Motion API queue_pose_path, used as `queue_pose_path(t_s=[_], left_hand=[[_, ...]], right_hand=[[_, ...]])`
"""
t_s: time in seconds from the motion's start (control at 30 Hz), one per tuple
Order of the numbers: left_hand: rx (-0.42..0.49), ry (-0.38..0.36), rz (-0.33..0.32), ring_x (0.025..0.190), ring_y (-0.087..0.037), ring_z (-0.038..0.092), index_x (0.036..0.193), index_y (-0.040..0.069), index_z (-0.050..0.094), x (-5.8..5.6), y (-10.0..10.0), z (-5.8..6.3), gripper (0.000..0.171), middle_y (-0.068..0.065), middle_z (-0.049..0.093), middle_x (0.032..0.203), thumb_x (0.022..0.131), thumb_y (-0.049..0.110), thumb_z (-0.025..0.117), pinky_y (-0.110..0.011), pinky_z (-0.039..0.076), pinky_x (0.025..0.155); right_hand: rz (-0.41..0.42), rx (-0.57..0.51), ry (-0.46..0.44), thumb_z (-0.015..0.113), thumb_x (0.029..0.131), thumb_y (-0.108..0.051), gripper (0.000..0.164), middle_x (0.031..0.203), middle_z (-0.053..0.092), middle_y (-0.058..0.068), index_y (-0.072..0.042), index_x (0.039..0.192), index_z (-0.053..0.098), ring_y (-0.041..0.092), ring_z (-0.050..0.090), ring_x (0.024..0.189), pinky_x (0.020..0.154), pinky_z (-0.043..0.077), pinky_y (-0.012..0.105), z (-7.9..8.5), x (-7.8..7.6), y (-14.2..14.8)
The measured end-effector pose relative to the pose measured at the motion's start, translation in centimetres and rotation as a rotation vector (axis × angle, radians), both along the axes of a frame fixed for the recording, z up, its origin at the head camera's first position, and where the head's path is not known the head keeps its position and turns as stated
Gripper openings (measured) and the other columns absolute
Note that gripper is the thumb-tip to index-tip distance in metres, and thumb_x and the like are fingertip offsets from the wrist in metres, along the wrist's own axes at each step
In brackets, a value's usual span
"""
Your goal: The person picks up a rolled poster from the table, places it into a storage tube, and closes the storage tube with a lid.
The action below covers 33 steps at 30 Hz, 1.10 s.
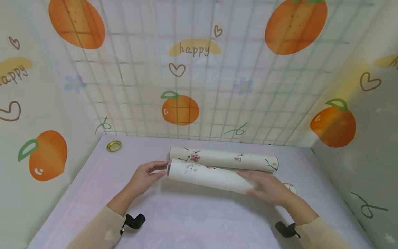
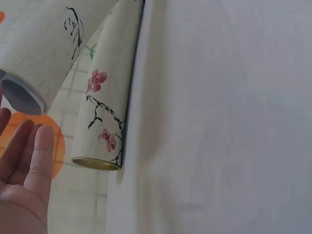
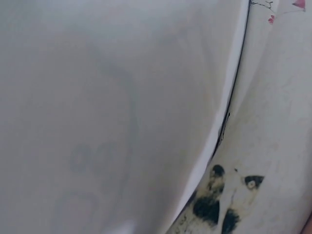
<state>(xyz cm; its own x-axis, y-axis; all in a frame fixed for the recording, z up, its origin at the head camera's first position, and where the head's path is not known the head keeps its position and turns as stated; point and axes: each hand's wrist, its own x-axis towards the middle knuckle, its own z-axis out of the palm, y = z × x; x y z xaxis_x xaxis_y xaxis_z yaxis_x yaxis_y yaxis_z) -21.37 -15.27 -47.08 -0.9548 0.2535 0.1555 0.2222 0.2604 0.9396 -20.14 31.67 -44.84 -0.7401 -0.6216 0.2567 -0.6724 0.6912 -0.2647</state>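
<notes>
A whitish rolled-up sheet point(image 1: 205, 176) with a faint blossom print lies slantwise between the hands. My right hand point(image 1: 269, 188) grips it near its right end, thumb below and fingers over the top. At the left end, the fingertips of my left hand point(image 1: 144, 178) are right by its dark, hollow opening. The left wrist view shows the left fingers point(image 2: 39, 163) extended beneath that grey-lined opening. Behind the roll lies a cream tube point(image 1: 224, 158) with plum blossoms and a gold-rimmed end. In the right wrist view, dark panda-like markings point(image 3: 207, 209) show on the pale printed surface.
A round gold lid point(image 1: 113, 146) lies at the table's back left. Another blossom-printed end point(image 1: 290, 187) shows partly behind my right hand. Cloth walls with orange prints enclose the pale lilac table point(image 1: 192, 221) at the back and both sides.
</notes>
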Motion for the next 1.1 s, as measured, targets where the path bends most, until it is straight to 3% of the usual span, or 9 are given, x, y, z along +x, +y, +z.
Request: queue_pose_path(t_s=[0.3, 0.5, 0.7, 0.9, 1.1], left_hand=[[0.025, 0.025, -0.101, 0.121, -0.025, 0.061, 0.13, 0.01, 0.066, 0.3, -0.3, -0.5, 0.037, -0.006, 0.066, 0.131, 0.097, 0.026, 0.069, -0.028, 0.052, 0.095], [0.03, 0.045, -0.099, 0.126, -0.028, 0.058, 0.129, 0.006, 0.067, 0.4, -0.5, -0.7, 0.036, -0.008, 0.065, 0.133, 0.097, 0.024, 0.068, -0.03, 0.05, 0.1], [-0.006, 0.07, -0.077, 0.125, -0.029, 0.059, 0.13, 0.006, 0.066, 0.5, -1.6, -0.1, 0.039, -0.01, 0.065, 0.132, 0.097, 0.026, 0.068, -0.029, 0.05, 0.099], [-0.049, 0.1, -0.007, 0.12, -0.031, 0.062, 0.131, 0.014, 0.067, 0.4, -4.5, 1.1, 0.038, -0.012, 0.066, 0.13, 0.097, 0.029, 0.069, -0.029, 0.053, 0.095], [-0.17, 0.138, 0.184, 0.119, -0.029, 0.062, 0.132, 0.012, 0.066, -1.5, -8.1, 1.2, 0.04, -0.009, 0.066, 0.131, 0.098, 0.034, 0.066, -0.042, 0.053, 0.096]], right_hand=[[0.008, -0.006, 0.01, 0.08, 0.084, -0.039, 0.071, 0.141, 0.059, -0.004, -0.031, 0.148, 0.05, 0.024, 0.057, 0.126, 0.1, 0.049, 0.047, -0.1, -0.3, 0.0], [0.0, -0.006, 0.003, 0.078, 0.086, -0.04, 0.069, 0.141, 0.058, -0.003, -0.031, 0.148, 0.05, 0.025, 0.057, 0.126, 0.099, 0.049, 0.048, -0.1, -0.2, -0.1], [0.004, -0.03, 0.04, 0.082, 0.084, -0.033, 0.069, 0.138, 0.061, 0.001, -0.027, 0.146, 0.053, 0.028, 0.059, 0.122, 0.096, 0.05, 0.051, -0.1, 0.0, 0.0], [-0.01, -0.032, 0.049, 0.082, 0.084, -0.033, 0.069, 0.138, 0.061, 0.0, -0.028, 0.146, 0.053, 0.028, 0.059, 0.122, 0.096, 0.05, 0.051, 0.0, 0.1, -0.1], [-0.062, -0.018, 0.038, 0.082, 0.084, -0.036, 0.068, 0.137, 0.062, 0.0, -0.032, 0.145, 0.053, 0.028, 0.058, 0.123, 0.095, 0.049, 0.051, 0.1, 0.4, 0.0]])
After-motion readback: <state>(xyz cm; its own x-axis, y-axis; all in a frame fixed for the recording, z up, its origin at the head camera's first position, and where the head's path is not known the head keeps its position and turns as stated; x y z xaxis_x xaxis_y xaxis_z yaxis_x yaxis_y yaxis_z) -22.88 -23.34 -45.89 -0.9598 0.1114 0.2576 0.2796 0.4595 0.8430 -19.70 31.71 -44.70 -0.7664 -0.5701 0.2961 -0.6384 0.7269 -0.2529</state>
